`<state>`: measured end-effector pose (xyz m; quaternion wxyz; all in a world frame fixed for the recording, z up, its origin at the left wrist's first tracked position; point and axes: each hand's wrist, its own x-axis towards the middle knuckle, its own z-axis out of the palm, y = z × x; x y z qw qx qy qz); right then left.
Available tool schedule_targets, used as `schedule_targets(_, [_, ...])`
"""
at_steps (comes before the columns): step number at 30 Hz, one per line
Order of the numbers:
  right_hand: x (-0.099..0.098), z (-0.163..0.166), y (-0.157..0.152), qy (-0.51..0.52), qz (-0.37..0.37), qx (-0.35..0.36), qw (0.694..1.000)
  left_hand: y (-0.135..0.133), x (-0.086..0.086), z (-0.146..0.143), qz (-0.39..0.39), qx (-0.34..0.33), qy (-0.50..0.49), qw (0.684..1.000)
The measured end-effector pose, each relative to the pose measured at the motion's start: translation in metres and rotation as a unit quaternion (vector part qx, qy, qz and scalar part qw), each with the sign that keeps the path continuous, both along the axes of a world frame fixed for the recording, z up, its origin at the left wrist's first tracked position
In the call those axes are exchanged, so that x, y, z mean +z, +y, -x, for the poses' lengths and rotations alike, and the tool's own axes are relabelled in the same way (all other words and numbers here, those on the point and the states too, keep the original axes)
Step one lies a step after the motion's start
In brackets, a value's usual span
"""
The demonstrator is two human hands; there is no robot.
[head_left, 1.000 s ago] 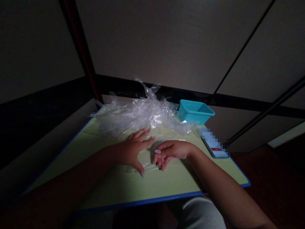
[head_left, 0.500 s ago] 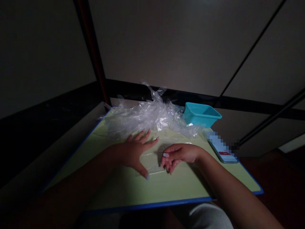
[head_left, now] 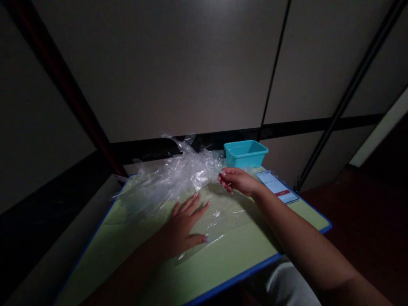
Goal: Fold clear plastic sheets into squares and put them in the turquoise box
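Tabletop [head_left: 223,260]: pale green, blue-edged, nearest to the person's lap. Left hand [head_left: 185,231] rests low over it, palm down, fingers and thumb spread wide, gripping nothing. Beside and partly beneath that hand lies a clear plastic film [head_left: 219,219], flat on the tabletop, its glossy creases catching the light. Caution: if the left hand presses too lightly, the film could skid or ruck up, since thin plastic slides readily.

Right hand [head_left: 240,180] is raised beyond the film, thumb and forefinger brought close together, other fingers curled. From where I stand, I cannot tell whether any plastic is caught between those fingertips. A loose pinch could let a slippery edge escape; a hard tug could stretch or tear it.

Phone [head_left: 277,187] lies screen up just beyond the right wrist; a wide sweep of the forearm could nudge it toward the edge.

Plastic heap [head_left: 178,174] sprawls behind the hands. Tangled layers could drag along together if one is pulled. Blue container [head_left: 244,160] stands beside the heap and could be shifted likewise. Dark paneling [head_left: 191,72] closes off the far side; dim light makes transparent edges easy to miss.
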<state>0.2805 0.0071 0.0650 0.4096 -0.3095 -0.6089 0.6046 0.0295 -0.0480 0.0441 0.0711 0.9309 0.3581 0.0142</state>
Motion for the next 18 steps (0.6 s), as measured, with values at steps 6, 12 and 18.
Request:
schedule_targets(6, [0.0,-0.006,0.009,-0.149,-0.072,-0.116,0.979,0.018,-0.01,0.009,-0.017,-0.036,-0.035,0.999])
schedule_targets(12, [-0.005,-0.008,0.009,-0.547,-0.204,-0.206,0.786,0.02,-0.01,0.011,-0.023,0.0,-0.042,0.999])
schedule_targets(18, [-0.006,-0.004,0.007,-0.609,-0.198,-0.14,0.755,0.013,-0.016,0.007,-0.002,-0.029,-0.05,0.998])
